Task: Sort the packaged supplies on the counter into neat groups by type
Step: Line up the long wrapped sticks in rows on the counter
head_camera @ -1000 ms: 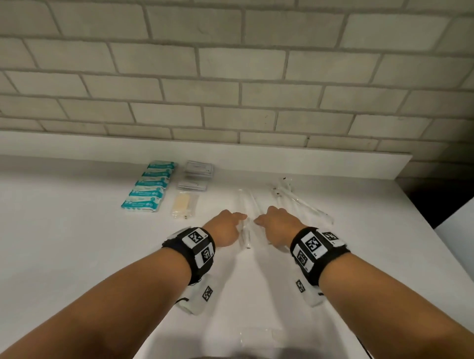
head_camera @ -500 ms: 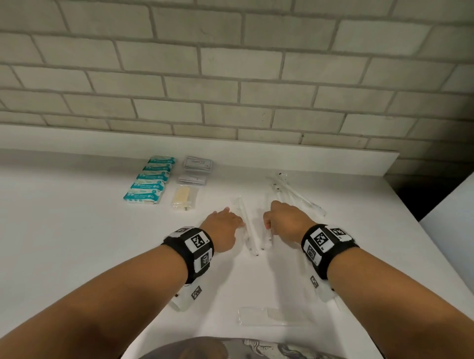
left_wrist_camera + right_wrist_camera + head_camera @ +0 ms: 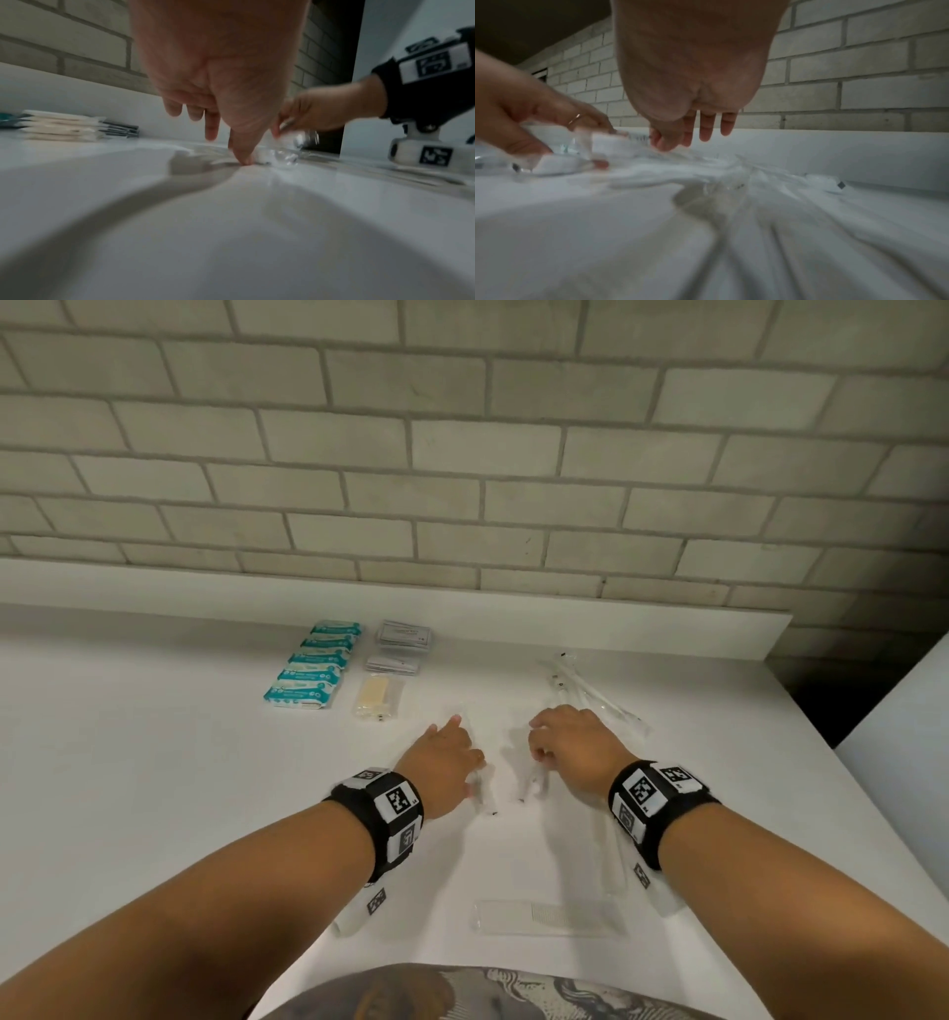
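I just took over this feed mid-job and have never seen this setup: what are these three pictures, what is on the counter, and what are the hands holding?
No machine here: a person's two bare hands, with a camera strapped to each wrist. The wide picture comes from a head camera looking down; the two blurry low ones look along each hand.

On the white counter lie sorted groups: teal packets, white sachets and a pale yellow packet. Loose clear-wrapped tubes lie at the right, and a flat clear packet lies near the body.

The left hand and right hand each pinch a long clear-wrapped tube, left tube, right tube, low over the counter.
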### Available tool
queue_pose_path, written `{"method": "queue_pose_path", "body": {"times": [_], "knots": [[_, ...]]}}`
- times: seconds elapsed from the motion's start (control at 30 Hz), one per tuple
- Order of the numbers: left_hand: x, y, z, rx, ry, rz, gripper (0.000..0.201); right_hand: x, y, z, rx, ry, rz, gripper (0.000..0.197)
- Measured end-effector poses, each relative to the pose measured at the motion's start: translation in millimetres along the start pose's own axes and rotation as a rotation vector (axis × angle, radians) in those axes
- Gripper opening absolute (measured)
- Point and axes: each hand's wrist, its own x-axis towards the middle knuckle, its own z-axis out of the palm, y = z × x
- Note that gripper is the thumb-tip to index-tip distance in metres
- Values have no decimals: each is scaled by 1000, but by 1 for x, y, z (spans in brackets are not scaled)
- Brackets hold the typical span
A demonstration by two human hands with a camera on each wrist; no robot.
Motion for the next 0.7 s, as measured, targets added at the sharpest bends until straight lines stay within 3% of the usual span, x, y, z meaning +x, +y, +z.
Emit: {"method": "queue_pose_path", "body": {"times": [0.17, 0.23, 0.3, 0.37, 0.47, 0.6, 0.7], "knots": [[-12, 4, -3, -84, 36, -68, 40, 10, -14, -45, 415, 234, 189, 17], [-14, 8, -7, -96, 91, -129, 39, 16, -23, -61, 632, 260, 318, 14], [-16, 8, -9, -135, 95, -225, 44, 21, -27, -62, 758, 161, 434, 15], [-17, 6, -8, -218, 63, -310, 47, 19, -24, -48, 786, -38, 540, 20], [-21, 0, -9, -319, 41, -317, 42, 3, -16, -23, 780, -212, 648, 40], [-45, -8, -11, -333, 16, -220, 36, -9, -15, -28, 420, -282, 455, 37], [-67, -15, -2, -281, -139, -55, 51, -18, -27, -47, 197, -411, 241, 32]]}}
